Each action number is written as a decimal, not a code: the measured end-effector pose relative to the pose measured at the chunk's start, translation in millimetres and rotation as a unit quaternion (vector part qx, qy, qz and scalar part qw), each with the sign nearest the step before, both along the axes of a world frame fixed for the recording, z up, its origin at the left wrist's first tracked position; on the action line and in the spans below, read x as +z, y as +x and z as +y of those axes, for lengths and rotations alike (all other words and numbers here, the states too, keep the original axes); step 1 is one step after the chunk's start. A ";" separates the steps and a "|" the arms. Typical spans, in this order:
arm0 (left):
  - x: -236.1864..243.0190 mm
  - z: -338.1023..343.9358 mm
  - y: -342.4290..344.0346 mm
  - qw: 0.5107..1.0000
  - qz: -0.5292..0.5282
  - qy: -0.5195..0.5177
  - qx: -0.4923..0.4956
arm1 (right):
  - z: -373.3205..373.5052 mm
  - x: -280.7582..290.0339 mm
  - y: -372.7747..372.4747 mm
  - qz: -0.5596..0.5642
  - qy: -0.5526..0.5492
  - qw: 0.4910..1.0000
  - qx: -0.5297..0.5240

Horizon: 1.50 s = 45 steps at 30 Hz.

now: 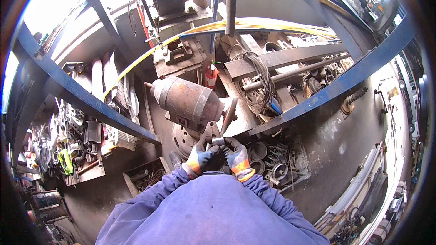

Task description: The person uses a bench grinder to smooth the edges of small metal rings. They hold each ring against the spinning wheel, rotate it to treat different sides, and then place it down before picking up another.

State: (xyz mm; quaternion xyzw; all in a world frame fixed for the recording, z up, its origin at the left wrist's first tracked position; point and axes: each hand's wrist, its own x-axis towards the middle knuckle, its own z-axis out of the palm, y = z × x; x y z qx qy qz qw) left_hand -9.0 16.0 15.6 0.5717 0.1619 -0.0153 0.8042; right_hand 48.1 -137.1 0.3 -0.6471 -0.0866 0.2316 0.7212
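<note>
Both of my hands wear grey work gloves with orange cuffs and meet in front of my chest. Between them is a small, shiny metal cylinder point(218, 141). My left hand point(200, 155) grips it from the left side, and the fingers of my right hand point(235, 151) close on it from the right. Just beyond the hands stands a rusty, drum-shaped motor point(186, 102) with a wheel point(229, 115) on its right end, like a bench grinder. The metal piece is apart from the wheel. My fingertips are partly hidden by the gloves' backs.
A round metal plate with holes point(180, 139) lies under the motor. Boxes of scrap metal point(144, 178) and assorted parts point(284, 156) flank me on the floor. Blue steel beams point(318, 97) cross overhead on both sides. Behind the motor stands a red fire extinguisher point(211, 76).
</note>
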 end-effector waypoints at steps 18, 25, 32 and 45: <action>6.9 -0.1 9.6 0.998 0.060 0.007 0.000 | 13.0 14.8 2.0 0.012 -0.001 0.998 -0.058; -6.4 3.4 4.6 0.999 -0.001 -0.034 -0.039 | -1.2 1.6 -1.7 -0.063 0.038 0.996 -0.046; -11.3 4.3 -0.8 0.999 0.016 0.009 -0.041 | -5.1 -2.5 -3.8 -0.079 -0.034 0.996 -0.023; 23.5 -8.3 15.0 0.975 0.143 -0.153 0.075 | 14.4 8.8 0.4 0.017 -0.020 0.998 -0.062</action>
